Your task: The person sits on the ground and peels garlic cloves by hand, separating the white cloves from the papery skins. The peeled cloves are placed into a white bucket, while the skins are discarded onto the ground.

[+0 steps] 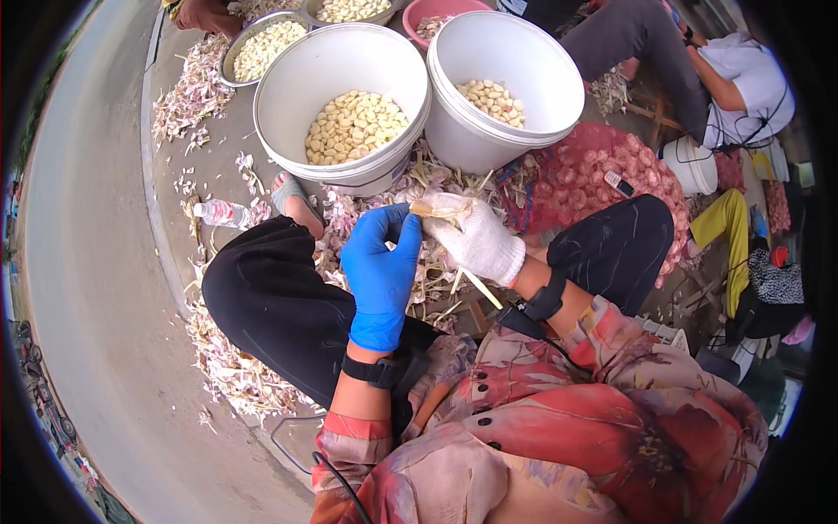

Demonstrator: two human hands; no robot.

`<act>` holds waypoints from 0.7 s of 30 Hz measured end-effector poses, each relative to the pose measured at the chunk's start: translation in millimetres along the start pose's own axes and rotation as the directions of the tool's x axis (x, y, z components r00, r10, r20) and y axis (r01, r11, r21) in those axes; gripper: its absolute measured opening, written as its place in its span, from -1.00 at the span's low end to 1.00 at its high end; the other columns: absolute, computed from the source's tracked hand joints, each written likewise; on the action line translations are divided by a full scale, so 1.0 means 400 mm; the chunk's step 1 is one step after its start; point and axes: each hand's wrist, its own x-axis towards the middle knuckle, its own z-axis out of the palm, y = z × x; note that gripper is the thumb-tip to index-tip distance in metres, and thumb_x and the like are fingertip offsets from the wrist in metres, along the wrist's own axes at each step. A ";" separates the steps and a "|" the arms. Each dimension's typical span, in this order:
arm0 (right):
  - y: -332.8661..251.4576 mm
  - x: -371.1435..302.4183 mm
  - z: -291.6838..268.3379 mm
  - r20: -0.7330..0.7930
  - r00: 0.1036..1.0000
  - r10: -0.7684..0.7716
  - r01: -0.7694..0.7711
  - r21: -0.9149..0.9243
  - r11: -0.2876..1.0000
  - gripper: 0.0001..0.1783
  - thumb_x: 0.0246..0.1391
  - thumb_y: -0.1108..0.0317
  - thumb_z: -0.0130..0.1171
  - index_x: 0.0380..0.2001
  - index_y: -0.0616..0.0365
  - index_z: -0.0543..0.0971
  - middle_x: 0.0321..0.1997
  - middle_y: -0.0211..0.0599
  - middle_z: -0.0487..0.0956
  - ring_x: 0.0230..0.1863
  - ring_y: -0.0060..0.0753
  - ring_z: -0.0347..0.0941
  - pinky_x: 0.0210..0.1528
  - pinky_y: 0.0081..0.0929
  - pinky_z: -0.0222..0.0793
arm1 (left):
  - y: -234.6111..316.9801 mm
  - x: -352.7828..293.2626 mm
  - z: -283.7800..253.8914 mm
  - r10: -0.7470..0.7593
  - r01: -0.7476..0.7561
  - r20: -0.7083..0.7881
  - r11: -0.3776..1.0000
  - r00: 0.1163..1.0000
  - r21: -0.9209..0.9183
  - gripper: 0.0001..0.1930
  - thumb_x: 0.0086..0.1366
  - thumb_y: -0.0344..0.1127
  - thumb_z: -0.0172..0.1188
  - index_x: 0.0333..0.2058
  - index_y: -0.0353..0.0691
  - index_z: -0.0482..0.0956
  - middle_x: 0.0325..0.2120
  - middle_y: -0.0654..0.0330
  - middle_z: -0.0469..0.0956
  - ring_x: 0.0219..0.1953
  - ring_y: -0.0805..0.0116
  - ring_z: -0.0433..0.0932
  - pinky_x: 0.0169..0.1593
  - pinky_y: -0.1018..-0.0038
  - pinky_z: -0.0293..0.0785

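My left hand (pixel 382 262), in a blue glove, has its thumb and fingertips pinched at the end of a piece of garlic with dry, tan husk (pixel 429 210). My right hand (pixel 480 240), in a white knitted glove, closes around the other side of this garlic; its fingers partly hide it. A thin pale stalk (pixel 480 286) slants below the right hand. Just beyond my hands, a white bucket (pixel 288 96) holds peeled garlic cloves (pixel 356 127). Another white bucket (pixel 559 79) at its right holds fewer cloves (pixel 493 102).
Garlic skins (pixel 240 362) litter the ground around my legs. A red mesh sack of garlic bulbs (pixel 576 188) lies at the right, with a phone-like device (pixel 619 183) on it. A plastic bottle (pixel 223 213) lies left. Metal bowls, a pink basin (pixel 428 10) and other people sit farther off.
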 end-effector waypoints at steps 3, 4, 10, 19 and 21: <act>0.001 0.018 0.021 -0.030 0.999 0.042 -0.038 0.135 0.990 -0.68 0.22 0.38 0.10 -0.02 0.30 0.58 -0.13 -0.02 0.64 -0.09 -0.07 0.58 0.00 -0.30 0.48 | -0.001 0.007 -0.007 -0.043 0.041 0.016 0.992 0.999 0.120 -0.90 0.26 -0.43 0.26 -0.36 -0.37 0.61 -0.50 0.30 0.58 -0.47 0.62 0.44 -0.34 0.61 0.42; -0.004 0.033 0.025 -0.047 0.998 0.042 -0.032 0.194 0.980 -0.67 0.21 0.37 0.11 -0.01 0.31 0.57 -0.15 -0.01 0.64 -0.11 -0.06 0.58 -0.02 -0.29 0.49 | -0.013 0.009 -0.006 -0.093 0.090 0.016 0.985 0.996 0.149 -0.88 0.27 -0.41 0.25 -0.39 -0.37 0.59 -0.52 0.30 0.56 -0.49 0.62 0.43 -0.36 0.60 0.41; 0.007 0.270 -0.043 -0.180 0.922 -0.343 0.244 -0.417 0.875 -0.37 0.13 0.12 0.11 0.09 0.45 0.40 -0.13 0.06 0.57 -0.19 0.02 0.51 -0.02 -0.17 0.42 | -0.053 0.018 -0.010 -0.156 0.148 -0.066 0.981 0.986 -0.123 -0.79 0.35 -0.27 0.20 -0.24 -0.34 0.58 -0.52 0.22 0.54 -0.49 0.50 0.44 -0.34 0.48 0.43; -0.014 0.102 0.041 -0.058 0.825 0.563 -0.235 0.869 0.435 -0.66 0.37 0.19 0.01 -0.14 0.27 0.58 -0.40 -0.37 0.57 -0.41 -0.59 0.49 -0.36 -0.57 0.47 | 0.032 0.013 0.013 0.162 -0.167 0.091 0.985 0.983 0.051 -0.64 0.26 -0.40 0.31 0.00 -0.34 0.51 -0.32 0.20 0.55 -0.34 0.45 0.55 -0.21 0.50 0.49; -0.008 0.073 0.017 -0.050 0.846 0.530 -0.225 0.868 0.442 -0.66 0.37 0.20 0.01 -0.14 0.27 0.60 -0.42 -0.39 0.56 -0.41 -0.62 0.47 -0.37 -0.59 0.45 | 0.049 0.010 0.010 0.358 -0.401 0.209 0.886 0.910 0.232 -0.63 0.22 -0.34 0.35 -0.03 -0.32 0.52 -0.36 0.12 0.56 -0.42 0.33 0.58 -0.29 0.43 0.50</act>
